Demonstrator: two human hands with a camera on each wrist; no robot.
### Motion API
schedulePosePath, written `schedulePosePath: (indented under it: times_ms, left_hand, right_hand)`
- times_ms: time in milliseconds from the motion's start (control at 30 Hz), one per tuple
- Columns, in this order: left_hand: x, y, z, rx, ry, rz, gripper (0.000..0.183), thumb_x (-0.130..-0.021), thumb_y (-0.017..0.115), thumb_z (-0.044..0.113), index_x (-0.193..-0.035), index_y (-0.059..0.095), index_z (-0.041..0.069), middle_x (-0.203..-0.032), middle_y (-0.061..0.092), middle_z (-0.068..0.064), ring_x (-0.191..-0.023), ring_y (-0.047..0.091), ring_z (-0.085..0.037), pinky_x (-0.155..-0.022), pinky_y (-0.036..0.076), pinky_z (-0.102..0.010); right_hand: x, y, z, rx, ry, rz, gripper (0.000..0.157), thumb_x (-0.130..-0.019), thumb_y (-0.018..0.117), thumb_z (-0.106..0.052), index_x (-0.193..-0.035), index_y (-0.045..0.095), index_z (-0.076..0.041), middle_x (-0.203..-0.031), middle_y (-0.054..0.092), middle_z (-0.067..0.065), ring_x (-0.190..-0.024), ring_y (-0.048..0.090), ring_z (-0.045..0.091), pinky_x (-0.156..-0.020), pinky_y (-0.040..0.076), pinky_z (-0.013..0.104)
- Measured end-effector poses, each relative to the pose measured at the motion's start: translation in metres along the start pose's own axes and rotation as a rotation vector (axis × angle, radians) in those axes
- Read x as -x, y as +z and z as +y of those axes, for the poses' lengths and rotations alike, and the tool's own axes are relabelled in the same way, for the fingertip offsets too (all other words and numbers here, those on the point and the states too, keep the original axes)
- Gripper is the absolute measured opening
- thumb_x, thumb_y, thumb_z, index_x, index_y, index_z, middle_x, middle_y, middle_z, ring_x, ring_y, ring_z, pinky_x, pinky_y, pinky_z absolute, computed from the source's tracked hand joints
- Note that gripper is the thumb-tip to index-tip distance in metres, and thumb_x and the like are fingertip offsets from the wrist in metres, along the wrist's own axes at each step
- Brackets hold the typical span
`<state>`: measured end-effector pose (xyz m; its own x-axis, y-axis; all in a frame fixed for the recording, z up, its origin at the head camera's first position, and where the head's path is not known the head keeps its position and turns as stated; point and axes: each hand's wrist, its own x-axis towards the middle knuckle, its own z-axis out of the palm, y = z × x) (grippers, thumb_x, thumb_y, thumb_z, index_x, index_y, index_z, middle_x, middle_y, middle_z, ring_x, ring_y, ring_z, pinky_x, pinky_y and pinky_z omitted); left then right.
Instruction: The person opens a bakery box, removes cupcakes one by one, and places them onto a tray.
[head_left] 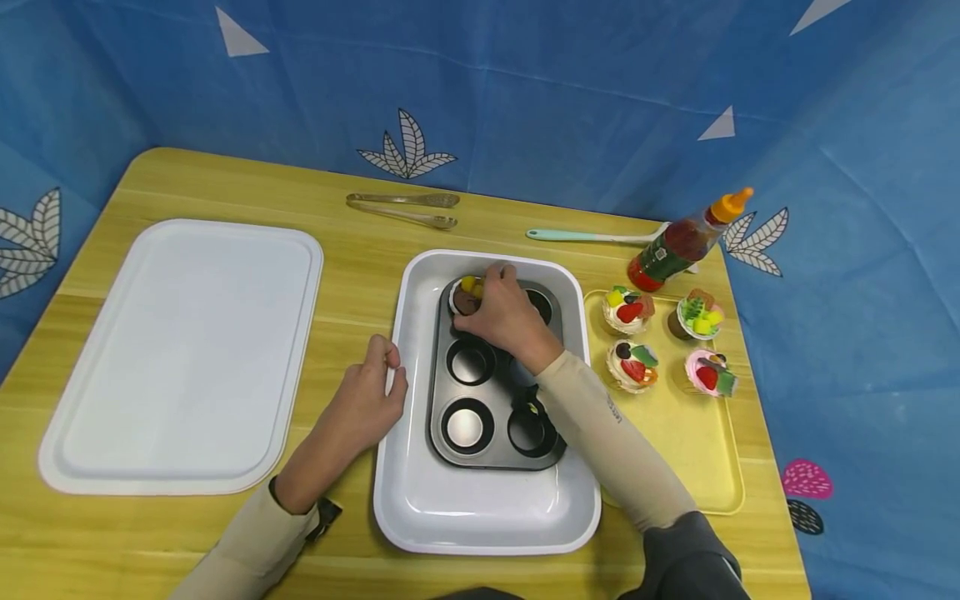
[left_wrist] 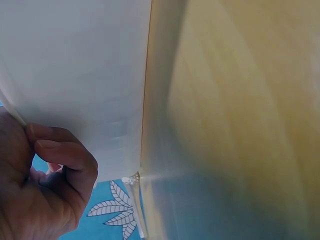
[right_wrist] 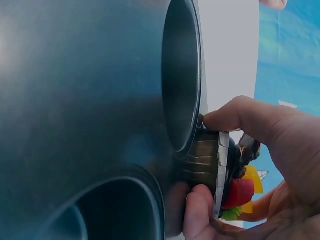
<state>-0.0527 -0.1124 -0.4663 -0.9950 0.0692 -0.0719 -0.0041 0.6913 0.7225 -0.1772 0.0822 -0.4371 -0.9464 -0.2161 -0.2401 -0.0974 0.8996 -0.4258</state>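
Note:
A dark muffin tin (head_left: 498, 395) lies inside a deep white tray (head_left: 480, 521). At the tin's far left cup, my right hand (head_left: 510, 317) holds a cupcake (head_left: 467, 297) with chocolate and fruit topping. In the right wrist view, the thumb and fingers pinch that cupcake's ridged wrapper (right_wrist: 202, 162), set low at the tin's edge; the fingers partly cover it. My left hand (head_left: 369, 398) grips the left rim of the white tray, its fingers curled at the edge. The left wrist view has this hand (left_wrist: 50, 175) against the tray's outer wall (left_wrist: 85, 75).
To the right, a yellow tray (head_left: 675, 442) bears several decorated cupcakes (head_left: 633, 365). Behind it stand a red sauce bottle (head_left: 675, 250) and a mint-handled utensil (head_left: 577, 236). Metal tongs (head_left: 405, 208) lie at the back. A flat white tray (head_left: 183, 358) occupies the left side.

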Motion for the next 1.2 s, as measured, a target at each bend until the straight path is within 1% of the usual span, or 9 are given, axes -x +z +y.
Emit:
schedulePosePath:
  times_ms: [233, 400, 533, 600, 733, 800, 967, 1200]
  left_hand:
    - [0.000, 0.001, -0.001, 0.005, 0.006, 0.003, 0.014, -0.097, 0.052, 0.012, -0.102, 0.039, 0.012, -0.055, 0.041, -0.006, -0.051, 0.047, -0.023, -0.047, 0.037, -0.034]
    - [0.001, 0.001, -0.001, 0.004, 0.010, 0.007, 0.014, -0.097, 0.052, 0.011, -0.102, 0.039, 0.012, -0.054, 0.041, -0.006, -0.050, 0.047, -0.023, -0.047, 0.037, -0.034]
    - [0.000, 0.000, -0.001, 0.004, 0.007, 0.000, 0.014, -0.097, 0.052, 0.011, -0.102, 0.039, 0.012, -0.054, 0.041, -0.006, -0.050, 0.047, -0.023, -0.047, 0.037, -0.034]
    - [0.000, -0.001, -0.001, 0.005, 0.002, -0.007, 0.013, -0.098, 0.051, 0.012, -0.102, 0.038, 0.013, -0.054, 0.041, -0.006, -0.051, 0.047, -0.023, -0.048, 0.037, -0.034]
    - [0.000, -0.001, 0.000, 0.010, -0.005, -0.015, 0.013, -0.098, 0.051, 0.012, -0.102, 0.038, 0.013, -0.055, 0.041, -0.006, -0.053, 0.048, -0.023, -0.048, 0.038, -0.034]
    - [0.000, -0.001, 0.000, 0.012, -0.005, -0.014, 0.013, -0.098, 0.051, 0.012, -0.102, 0.038, 0.013, -0.056, 0.041, -0.006, -0.053, 0.048, -0.023, -0.049, 0.038, -0.034]
    - [0.000, -0.001, 0.000, 0.013, -0.008, -0.010, 0.013, -0.098, 0.050, 0.012, -0.102, 0.038, 0.013, -0.056, 0.040, -0.005, -0.053, 0.048, -0.023, -0.049, 0.038, -0.033]
    - [0.000, -0.001, 0.000, 0.014, 0.004, -0.006, 0.013, -0.097, 0.051, 0.011, -0.102, 0.039, 0.012, -0.056, 0.040, -0.006, -0.054, 0.048, -0.024, -0.049, 0.038, -0.034]
  right_hand:
    - [-0.001, 0.001, 0.000, -0.015, 0.021, 0.000, 0.083, -0.078, 0.080, -0.040, -0.134, 0.043, 0.008, -0.123, 0.042, 0.024, -0.091, 0.057, 0.032, -0.079, 0.052, 0.045]
    - [-0.001, 0.001, 0.001, -0.009, 0.017, 0.006, 0.085, -0.077, 0.081, -0.040, -0.135, 0.042, 0.009, -0.124, 0.043, 0.026, -0.092, 0.057, 0.032, -0.080, 0.053, 0.045]
    - [0.000, 0.000, 0.002, -0.018, 0.005, -0.007, 0.087, -0.078, 0.080, -0.040, -0.136, 0.040, 0.010, -0.127, 0.042, 0.028, -0.094, 0.057, 0.033, -0.083, 0.052, 0.045]
    - [0.000, -0.002, 0.003, -0.059, 0.003, -0.019, 0.084, -0.079, 0.078, -0.040, -0.136, 0.040, 0.010, -0.128, 0.041, 0.028, -0.095, 0.056, 0.033, -0.084, 0.051, 0.044]
    - [0.002, -0.007, 0.004, -0.155, 0.013, -0.046, 0.079, -0.081, 0.075, -0.039, -0.135, 0.041, 0.007, -0.128, 0.041, 0.024, -0.098, 0.052, 0.031, -0.085, 0.047, 0.044]
    - [0.003, -0.009, 0.004, -0.184, 0.019, -0.054, 0.079, -0.081, 0.075, -0.039, -0.136, 0.041, 0.005, -0.128, 0.041, 0.022, -0.099, 0.051, 0.031, -0.085, 0.046, 0.044]
    - [0.004, -0.012, 0.004, -0.170, 0.029, -0.056, 0.084, -0.080, 0.075, -0.039, -0.141, 0.038, 0.005, -0.129, 0.041, 0.023, -0.100, 0.051, 0.031, -0.086, 0.046, 0.044]
    - [0.012, -0.019, 0.002, -0.122, 0.037, -0.005, 0.077, -0.079, 0.076, -0.039, -0.136, 0.043, 0.002, -0.123, 0.042, 0.020, -0.095, 0.052, 0.032, -0.082, 0.047, 0.044]
